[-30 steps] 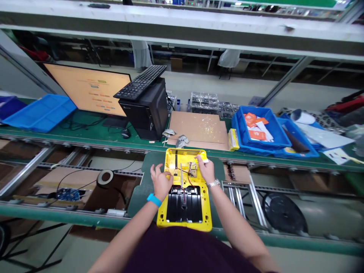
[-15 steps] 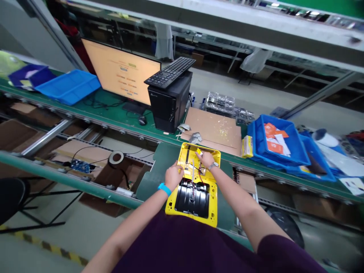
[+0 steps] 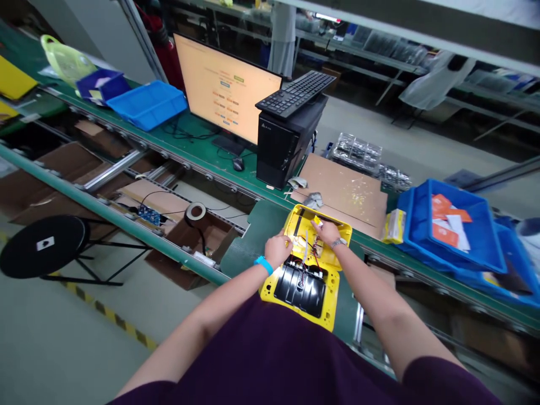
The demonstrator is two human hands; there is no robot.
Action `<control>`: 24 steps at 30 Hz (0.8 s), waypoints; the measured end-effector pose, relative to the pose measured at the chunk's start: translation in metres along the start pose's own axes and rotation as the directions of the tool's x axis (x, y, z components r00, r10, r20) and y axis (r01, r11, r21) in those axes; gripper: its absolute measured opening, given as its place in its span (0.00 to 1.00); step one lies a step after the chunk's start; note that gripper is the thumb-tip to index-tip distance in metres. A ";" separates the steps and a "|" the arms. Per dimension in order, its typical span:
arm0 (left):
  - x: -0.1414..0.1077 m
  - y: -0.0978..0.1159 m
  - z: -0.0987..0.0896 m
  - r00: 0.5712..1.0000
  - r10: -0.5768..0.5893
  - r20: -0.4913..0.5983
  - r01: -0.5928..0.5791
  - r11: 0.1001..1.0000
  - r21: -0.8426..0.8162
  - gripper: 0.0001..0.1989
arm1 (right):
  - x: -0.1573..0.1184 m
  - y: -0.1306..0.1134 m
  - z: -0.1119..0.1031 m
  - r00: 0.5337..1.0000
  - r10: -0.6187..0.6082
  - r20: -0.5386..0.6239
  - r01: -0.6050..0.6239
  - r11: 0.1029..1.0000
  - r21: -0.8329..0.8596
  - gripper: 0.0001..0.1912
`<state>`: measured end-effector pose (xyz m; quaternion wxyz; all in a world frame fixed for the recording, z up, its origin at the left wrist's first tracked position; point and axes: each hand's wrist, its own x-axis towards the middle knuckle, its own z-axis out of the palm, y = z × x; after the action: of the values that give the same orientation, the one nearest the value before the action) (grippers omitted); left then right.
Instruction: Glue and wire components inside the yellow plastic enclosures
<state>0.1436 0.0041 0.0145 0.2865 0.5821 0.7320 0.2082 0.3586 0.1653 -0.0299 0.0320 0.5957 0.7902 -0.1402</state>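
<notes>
Open yellow plastic case [image 3: 333, 291] is lying on a dark green board [image 3: 244, 248] right in front of the wearer, its near half framing a glossy black ribbed panel [image 3: 300, 288]. Left hand [image 3: 277, 251], fingers curled, is resting at the far half's left edge; cannot tell whether it is gripping anything. Right hand [image 3: 329, 232] is pinching a small yellow-and-white piece [image 3: 318, 221] over the same half. Farther off, flat brown cardboard [image 3: 341, 188] is lying on the bench; to its right, a blue plastic bin [image 3: 483, 239] is holding orange and white cards [image 3: 445, 233]; to its left, a black computer tower [image 3: 275, 152] is standing beside a lit flat monitor [image 3: 228, 87].
</notes>
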 end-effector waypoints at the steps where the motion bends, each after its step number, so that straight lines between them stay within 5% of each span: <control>1: 0.000 0.000 0.000 1.000 -0.001 0.000 0.001 1.000 0.000 0.11 | 0.000 -0.001 -0.001 1.000 -0.001 0.000 0.001 1.000 -0.006 0.31; 24: -0.002 0.000 0.000 1.000 -0.001 0.001 0.001 0.999 0.037 0.11 | 0.000 -0.026 -0.019 0.979 -0.125 0.163 0.158 0.965 -0.208 0.31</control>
<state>0.1439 0.0017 0.0153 0.2761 0.5872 0.7357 0.1941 0.3365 0.1642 -0.0067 0.1464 0.5181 0.8370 -0.0978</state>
